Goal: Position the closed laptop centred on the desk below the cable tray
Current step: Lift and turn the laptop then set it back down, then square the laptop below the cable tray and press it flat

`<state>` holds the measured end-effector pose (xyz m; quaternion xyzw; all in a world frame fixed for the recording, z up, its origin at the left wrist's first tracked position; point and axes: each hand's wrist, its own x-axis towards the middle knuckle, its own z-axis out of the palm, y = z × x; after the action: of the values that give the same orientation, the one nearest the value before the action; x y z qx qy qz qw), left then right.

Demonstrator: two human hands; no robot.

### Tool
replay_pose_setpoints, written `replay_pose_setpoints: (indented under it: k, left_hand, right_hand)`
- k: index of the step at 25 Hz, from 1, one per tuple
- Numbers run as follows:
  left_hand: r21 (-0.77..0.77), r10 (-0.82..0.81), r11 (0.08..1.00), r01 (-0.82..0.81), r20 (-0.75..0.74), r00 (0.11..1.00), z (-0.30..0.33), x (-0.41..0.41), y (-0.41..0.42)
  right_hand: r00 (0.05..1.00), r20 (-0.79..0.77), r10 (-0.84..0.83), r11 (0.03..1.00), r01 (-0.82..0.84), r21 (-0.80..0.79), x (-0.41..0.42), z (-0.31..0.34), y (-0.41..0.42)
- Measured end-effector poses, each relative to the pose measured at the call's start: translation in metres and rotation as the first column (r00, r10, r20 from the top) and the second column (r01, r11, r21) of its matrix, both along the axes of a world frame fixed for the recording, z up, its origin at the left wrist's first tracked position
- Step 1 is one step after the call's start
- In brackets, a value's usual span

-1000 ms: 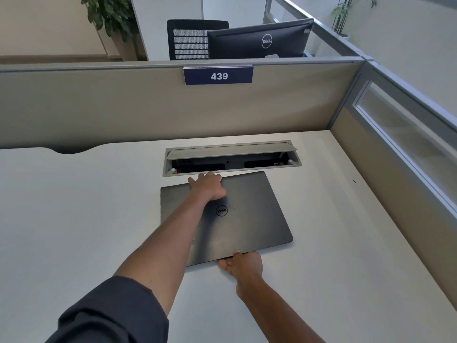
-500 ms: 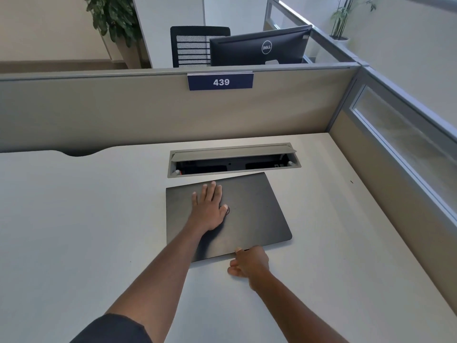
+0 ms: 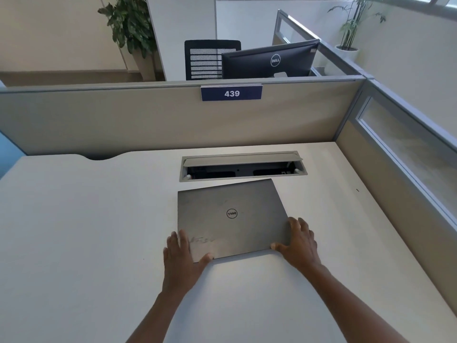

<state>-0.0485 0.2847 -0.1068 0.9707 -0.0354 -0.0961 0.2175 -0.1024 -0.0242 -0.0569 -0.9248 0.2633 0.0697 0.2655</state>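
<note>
A closed dark grey laptop [image 3: 232, 206] lies flat on the white desk [image 3: 86, 231], its lid logo facing up. Its far edge sits just in front of the open cable tray [image 3: 243, 159], and it is turned slightly so the right side reaches further back. My left hand [image 3: 181, 256] grips the near left corner, fingers on the lid and thumb along the near edge. My right hand [image 3: 300, 243] grips the near right corner, fingers along the right side and thumb at the near edge.
A beige partition [image 3: 123, 120] with a blue "439" plate [image 3: 231, 93] stands behind the desk. A glazed side partition [image 3: 395, 181] borders the desk on the right. Beyond the partition are a monitor [image 3: 269, 60] and a chair.
My left hand slid back from the far edge over the lid's middle to the near left corner. My right hand moved from the near edge to the near right corner.
</note>
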Motion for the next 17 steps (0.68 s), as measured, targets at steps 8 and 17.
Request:
replay_pose_setpoints:
  k: [8, 17]
  left_hand:
    - [-0.116, -0.175, 0.977, 0.176, 0.019, 0.984, -0.001, 0.001, 0.024]
    - [-0.132, -0.243, 0.962, 0.238, -0.017, 0.970, 0.006, 0.021, 0.029]
  right_hand:
    - [0.993, 0.001, 0.118, 0.992, -0.118, 0.037, -0.005, -0.016, -0.008]
    - [0.992, 0.072, 0.099, 0.995, -0.100, 0.009, -0.017, -0.019, -0.002]
